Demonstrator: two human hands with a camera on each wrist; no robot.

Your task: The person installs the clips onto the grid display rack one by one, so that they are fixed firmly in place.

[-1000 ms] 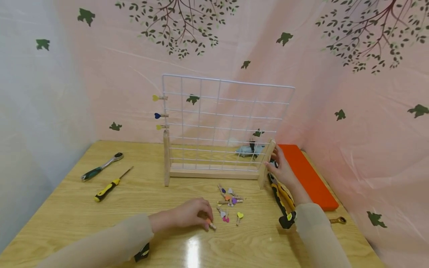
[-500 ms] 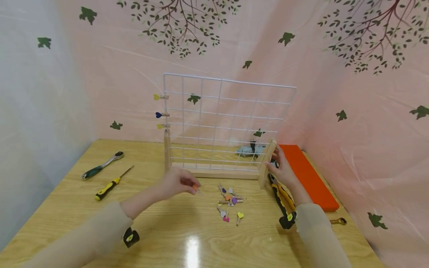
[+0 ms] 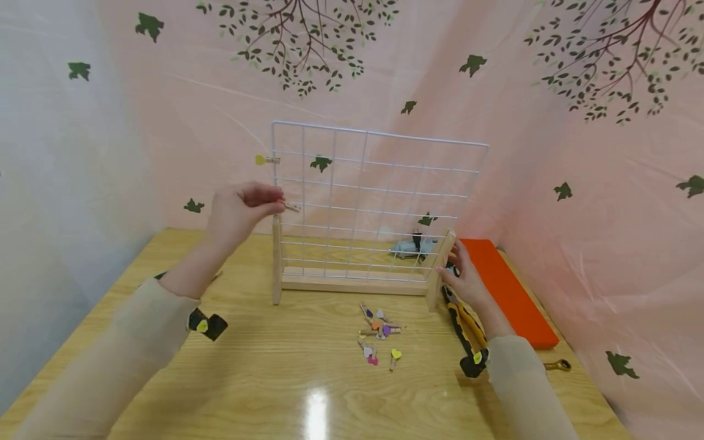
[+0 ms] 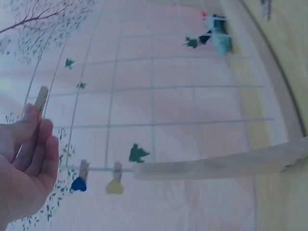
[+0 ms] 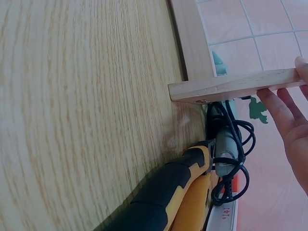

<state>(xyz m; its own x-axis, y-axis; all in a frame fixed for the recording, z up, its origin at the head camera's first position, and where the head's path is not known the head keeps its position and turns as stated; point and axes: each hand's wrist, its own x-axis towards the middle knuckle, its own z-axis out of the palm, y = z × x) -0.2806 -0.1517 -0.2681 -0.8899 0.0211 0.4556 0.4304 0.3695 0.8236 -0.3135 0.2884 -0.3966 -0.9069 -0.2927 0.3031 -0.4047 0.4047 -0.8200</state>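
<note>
Here we see one white wire grid panel [image 3: 379, 201]; our left hand [image 3: 238, 211] pinches one small wooden clothespin [image 3: 290, 207], our right hand [image 3: 464, 280], fingers straight, touches its wooden foot [image 3: 440, 269]; loose heart clothespins [image 3: 378, 335] dot the tabletop [image 3: 308, 379].

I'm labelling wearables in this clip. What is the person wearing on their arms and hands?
Both arms are in long, loose beige sleeves that end at the wrists: the left sleeve and the right sleeve. Each wrist carries a small black device with a yellow mark, the left wrist device and the right wrist device. The left hand and right hand are bare, with no gloves or rings visible.
</note>
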